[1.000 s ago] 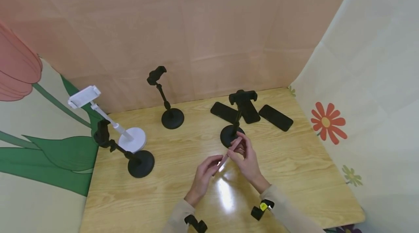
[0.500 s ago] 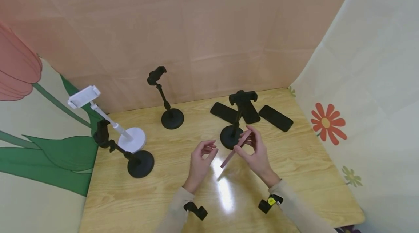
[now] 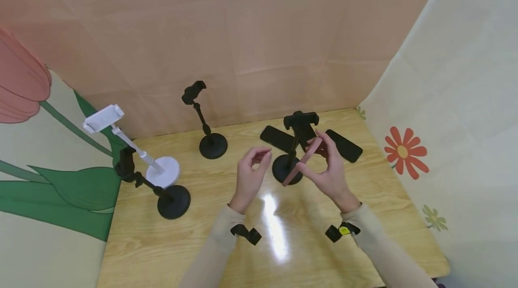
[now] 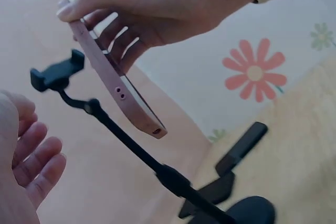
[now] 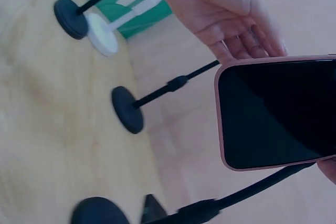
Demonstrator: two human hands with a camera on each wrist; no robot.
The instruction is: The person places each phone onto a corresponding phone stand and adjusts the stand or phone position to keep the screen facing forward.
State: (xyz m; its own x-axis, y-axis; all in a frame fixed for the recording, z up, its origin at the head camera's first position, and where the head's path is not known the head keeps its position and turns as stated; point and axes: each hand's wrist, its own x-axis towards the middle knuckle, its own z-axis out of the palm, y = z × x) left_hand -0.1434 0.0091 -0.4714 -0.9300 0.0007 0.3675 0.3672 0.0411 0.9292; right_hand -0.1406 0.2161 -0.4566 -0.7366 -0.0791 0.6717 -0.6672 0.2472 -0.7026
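My right hand [image 3: 333, 180] holds a smartphone [image 3: 302, 161] in a pink case by its edges, raised above the table and tilted. Its dark screen faces the right wrist camera, while the left wrist view shows the case's side with buttons and a port. Close behind the phone stands a black phone stand [image 3: 301, 119], whose clamp [image 4: 59, 74] has nothing in it. To the left of the phone, my left hand [image 3: 251, 178] hovers with loosely bent fingers, holding nothing; a gap separates it from the phone in the head view.
Several dark phones lie at the back right, among them a left one [image 3: 276, 138] and a right one [image 3: 346, 146]. On the left are a white phone stand [image 3: 163, 172] and two black stands [image 3: 174, 202]. A pink cloth [image 3: 243, 45] hangs behind the table.
The left hand has let go of the pink phone. Both hands have moved forward toward the black stand, the right hand carrying the phone up and to the right.
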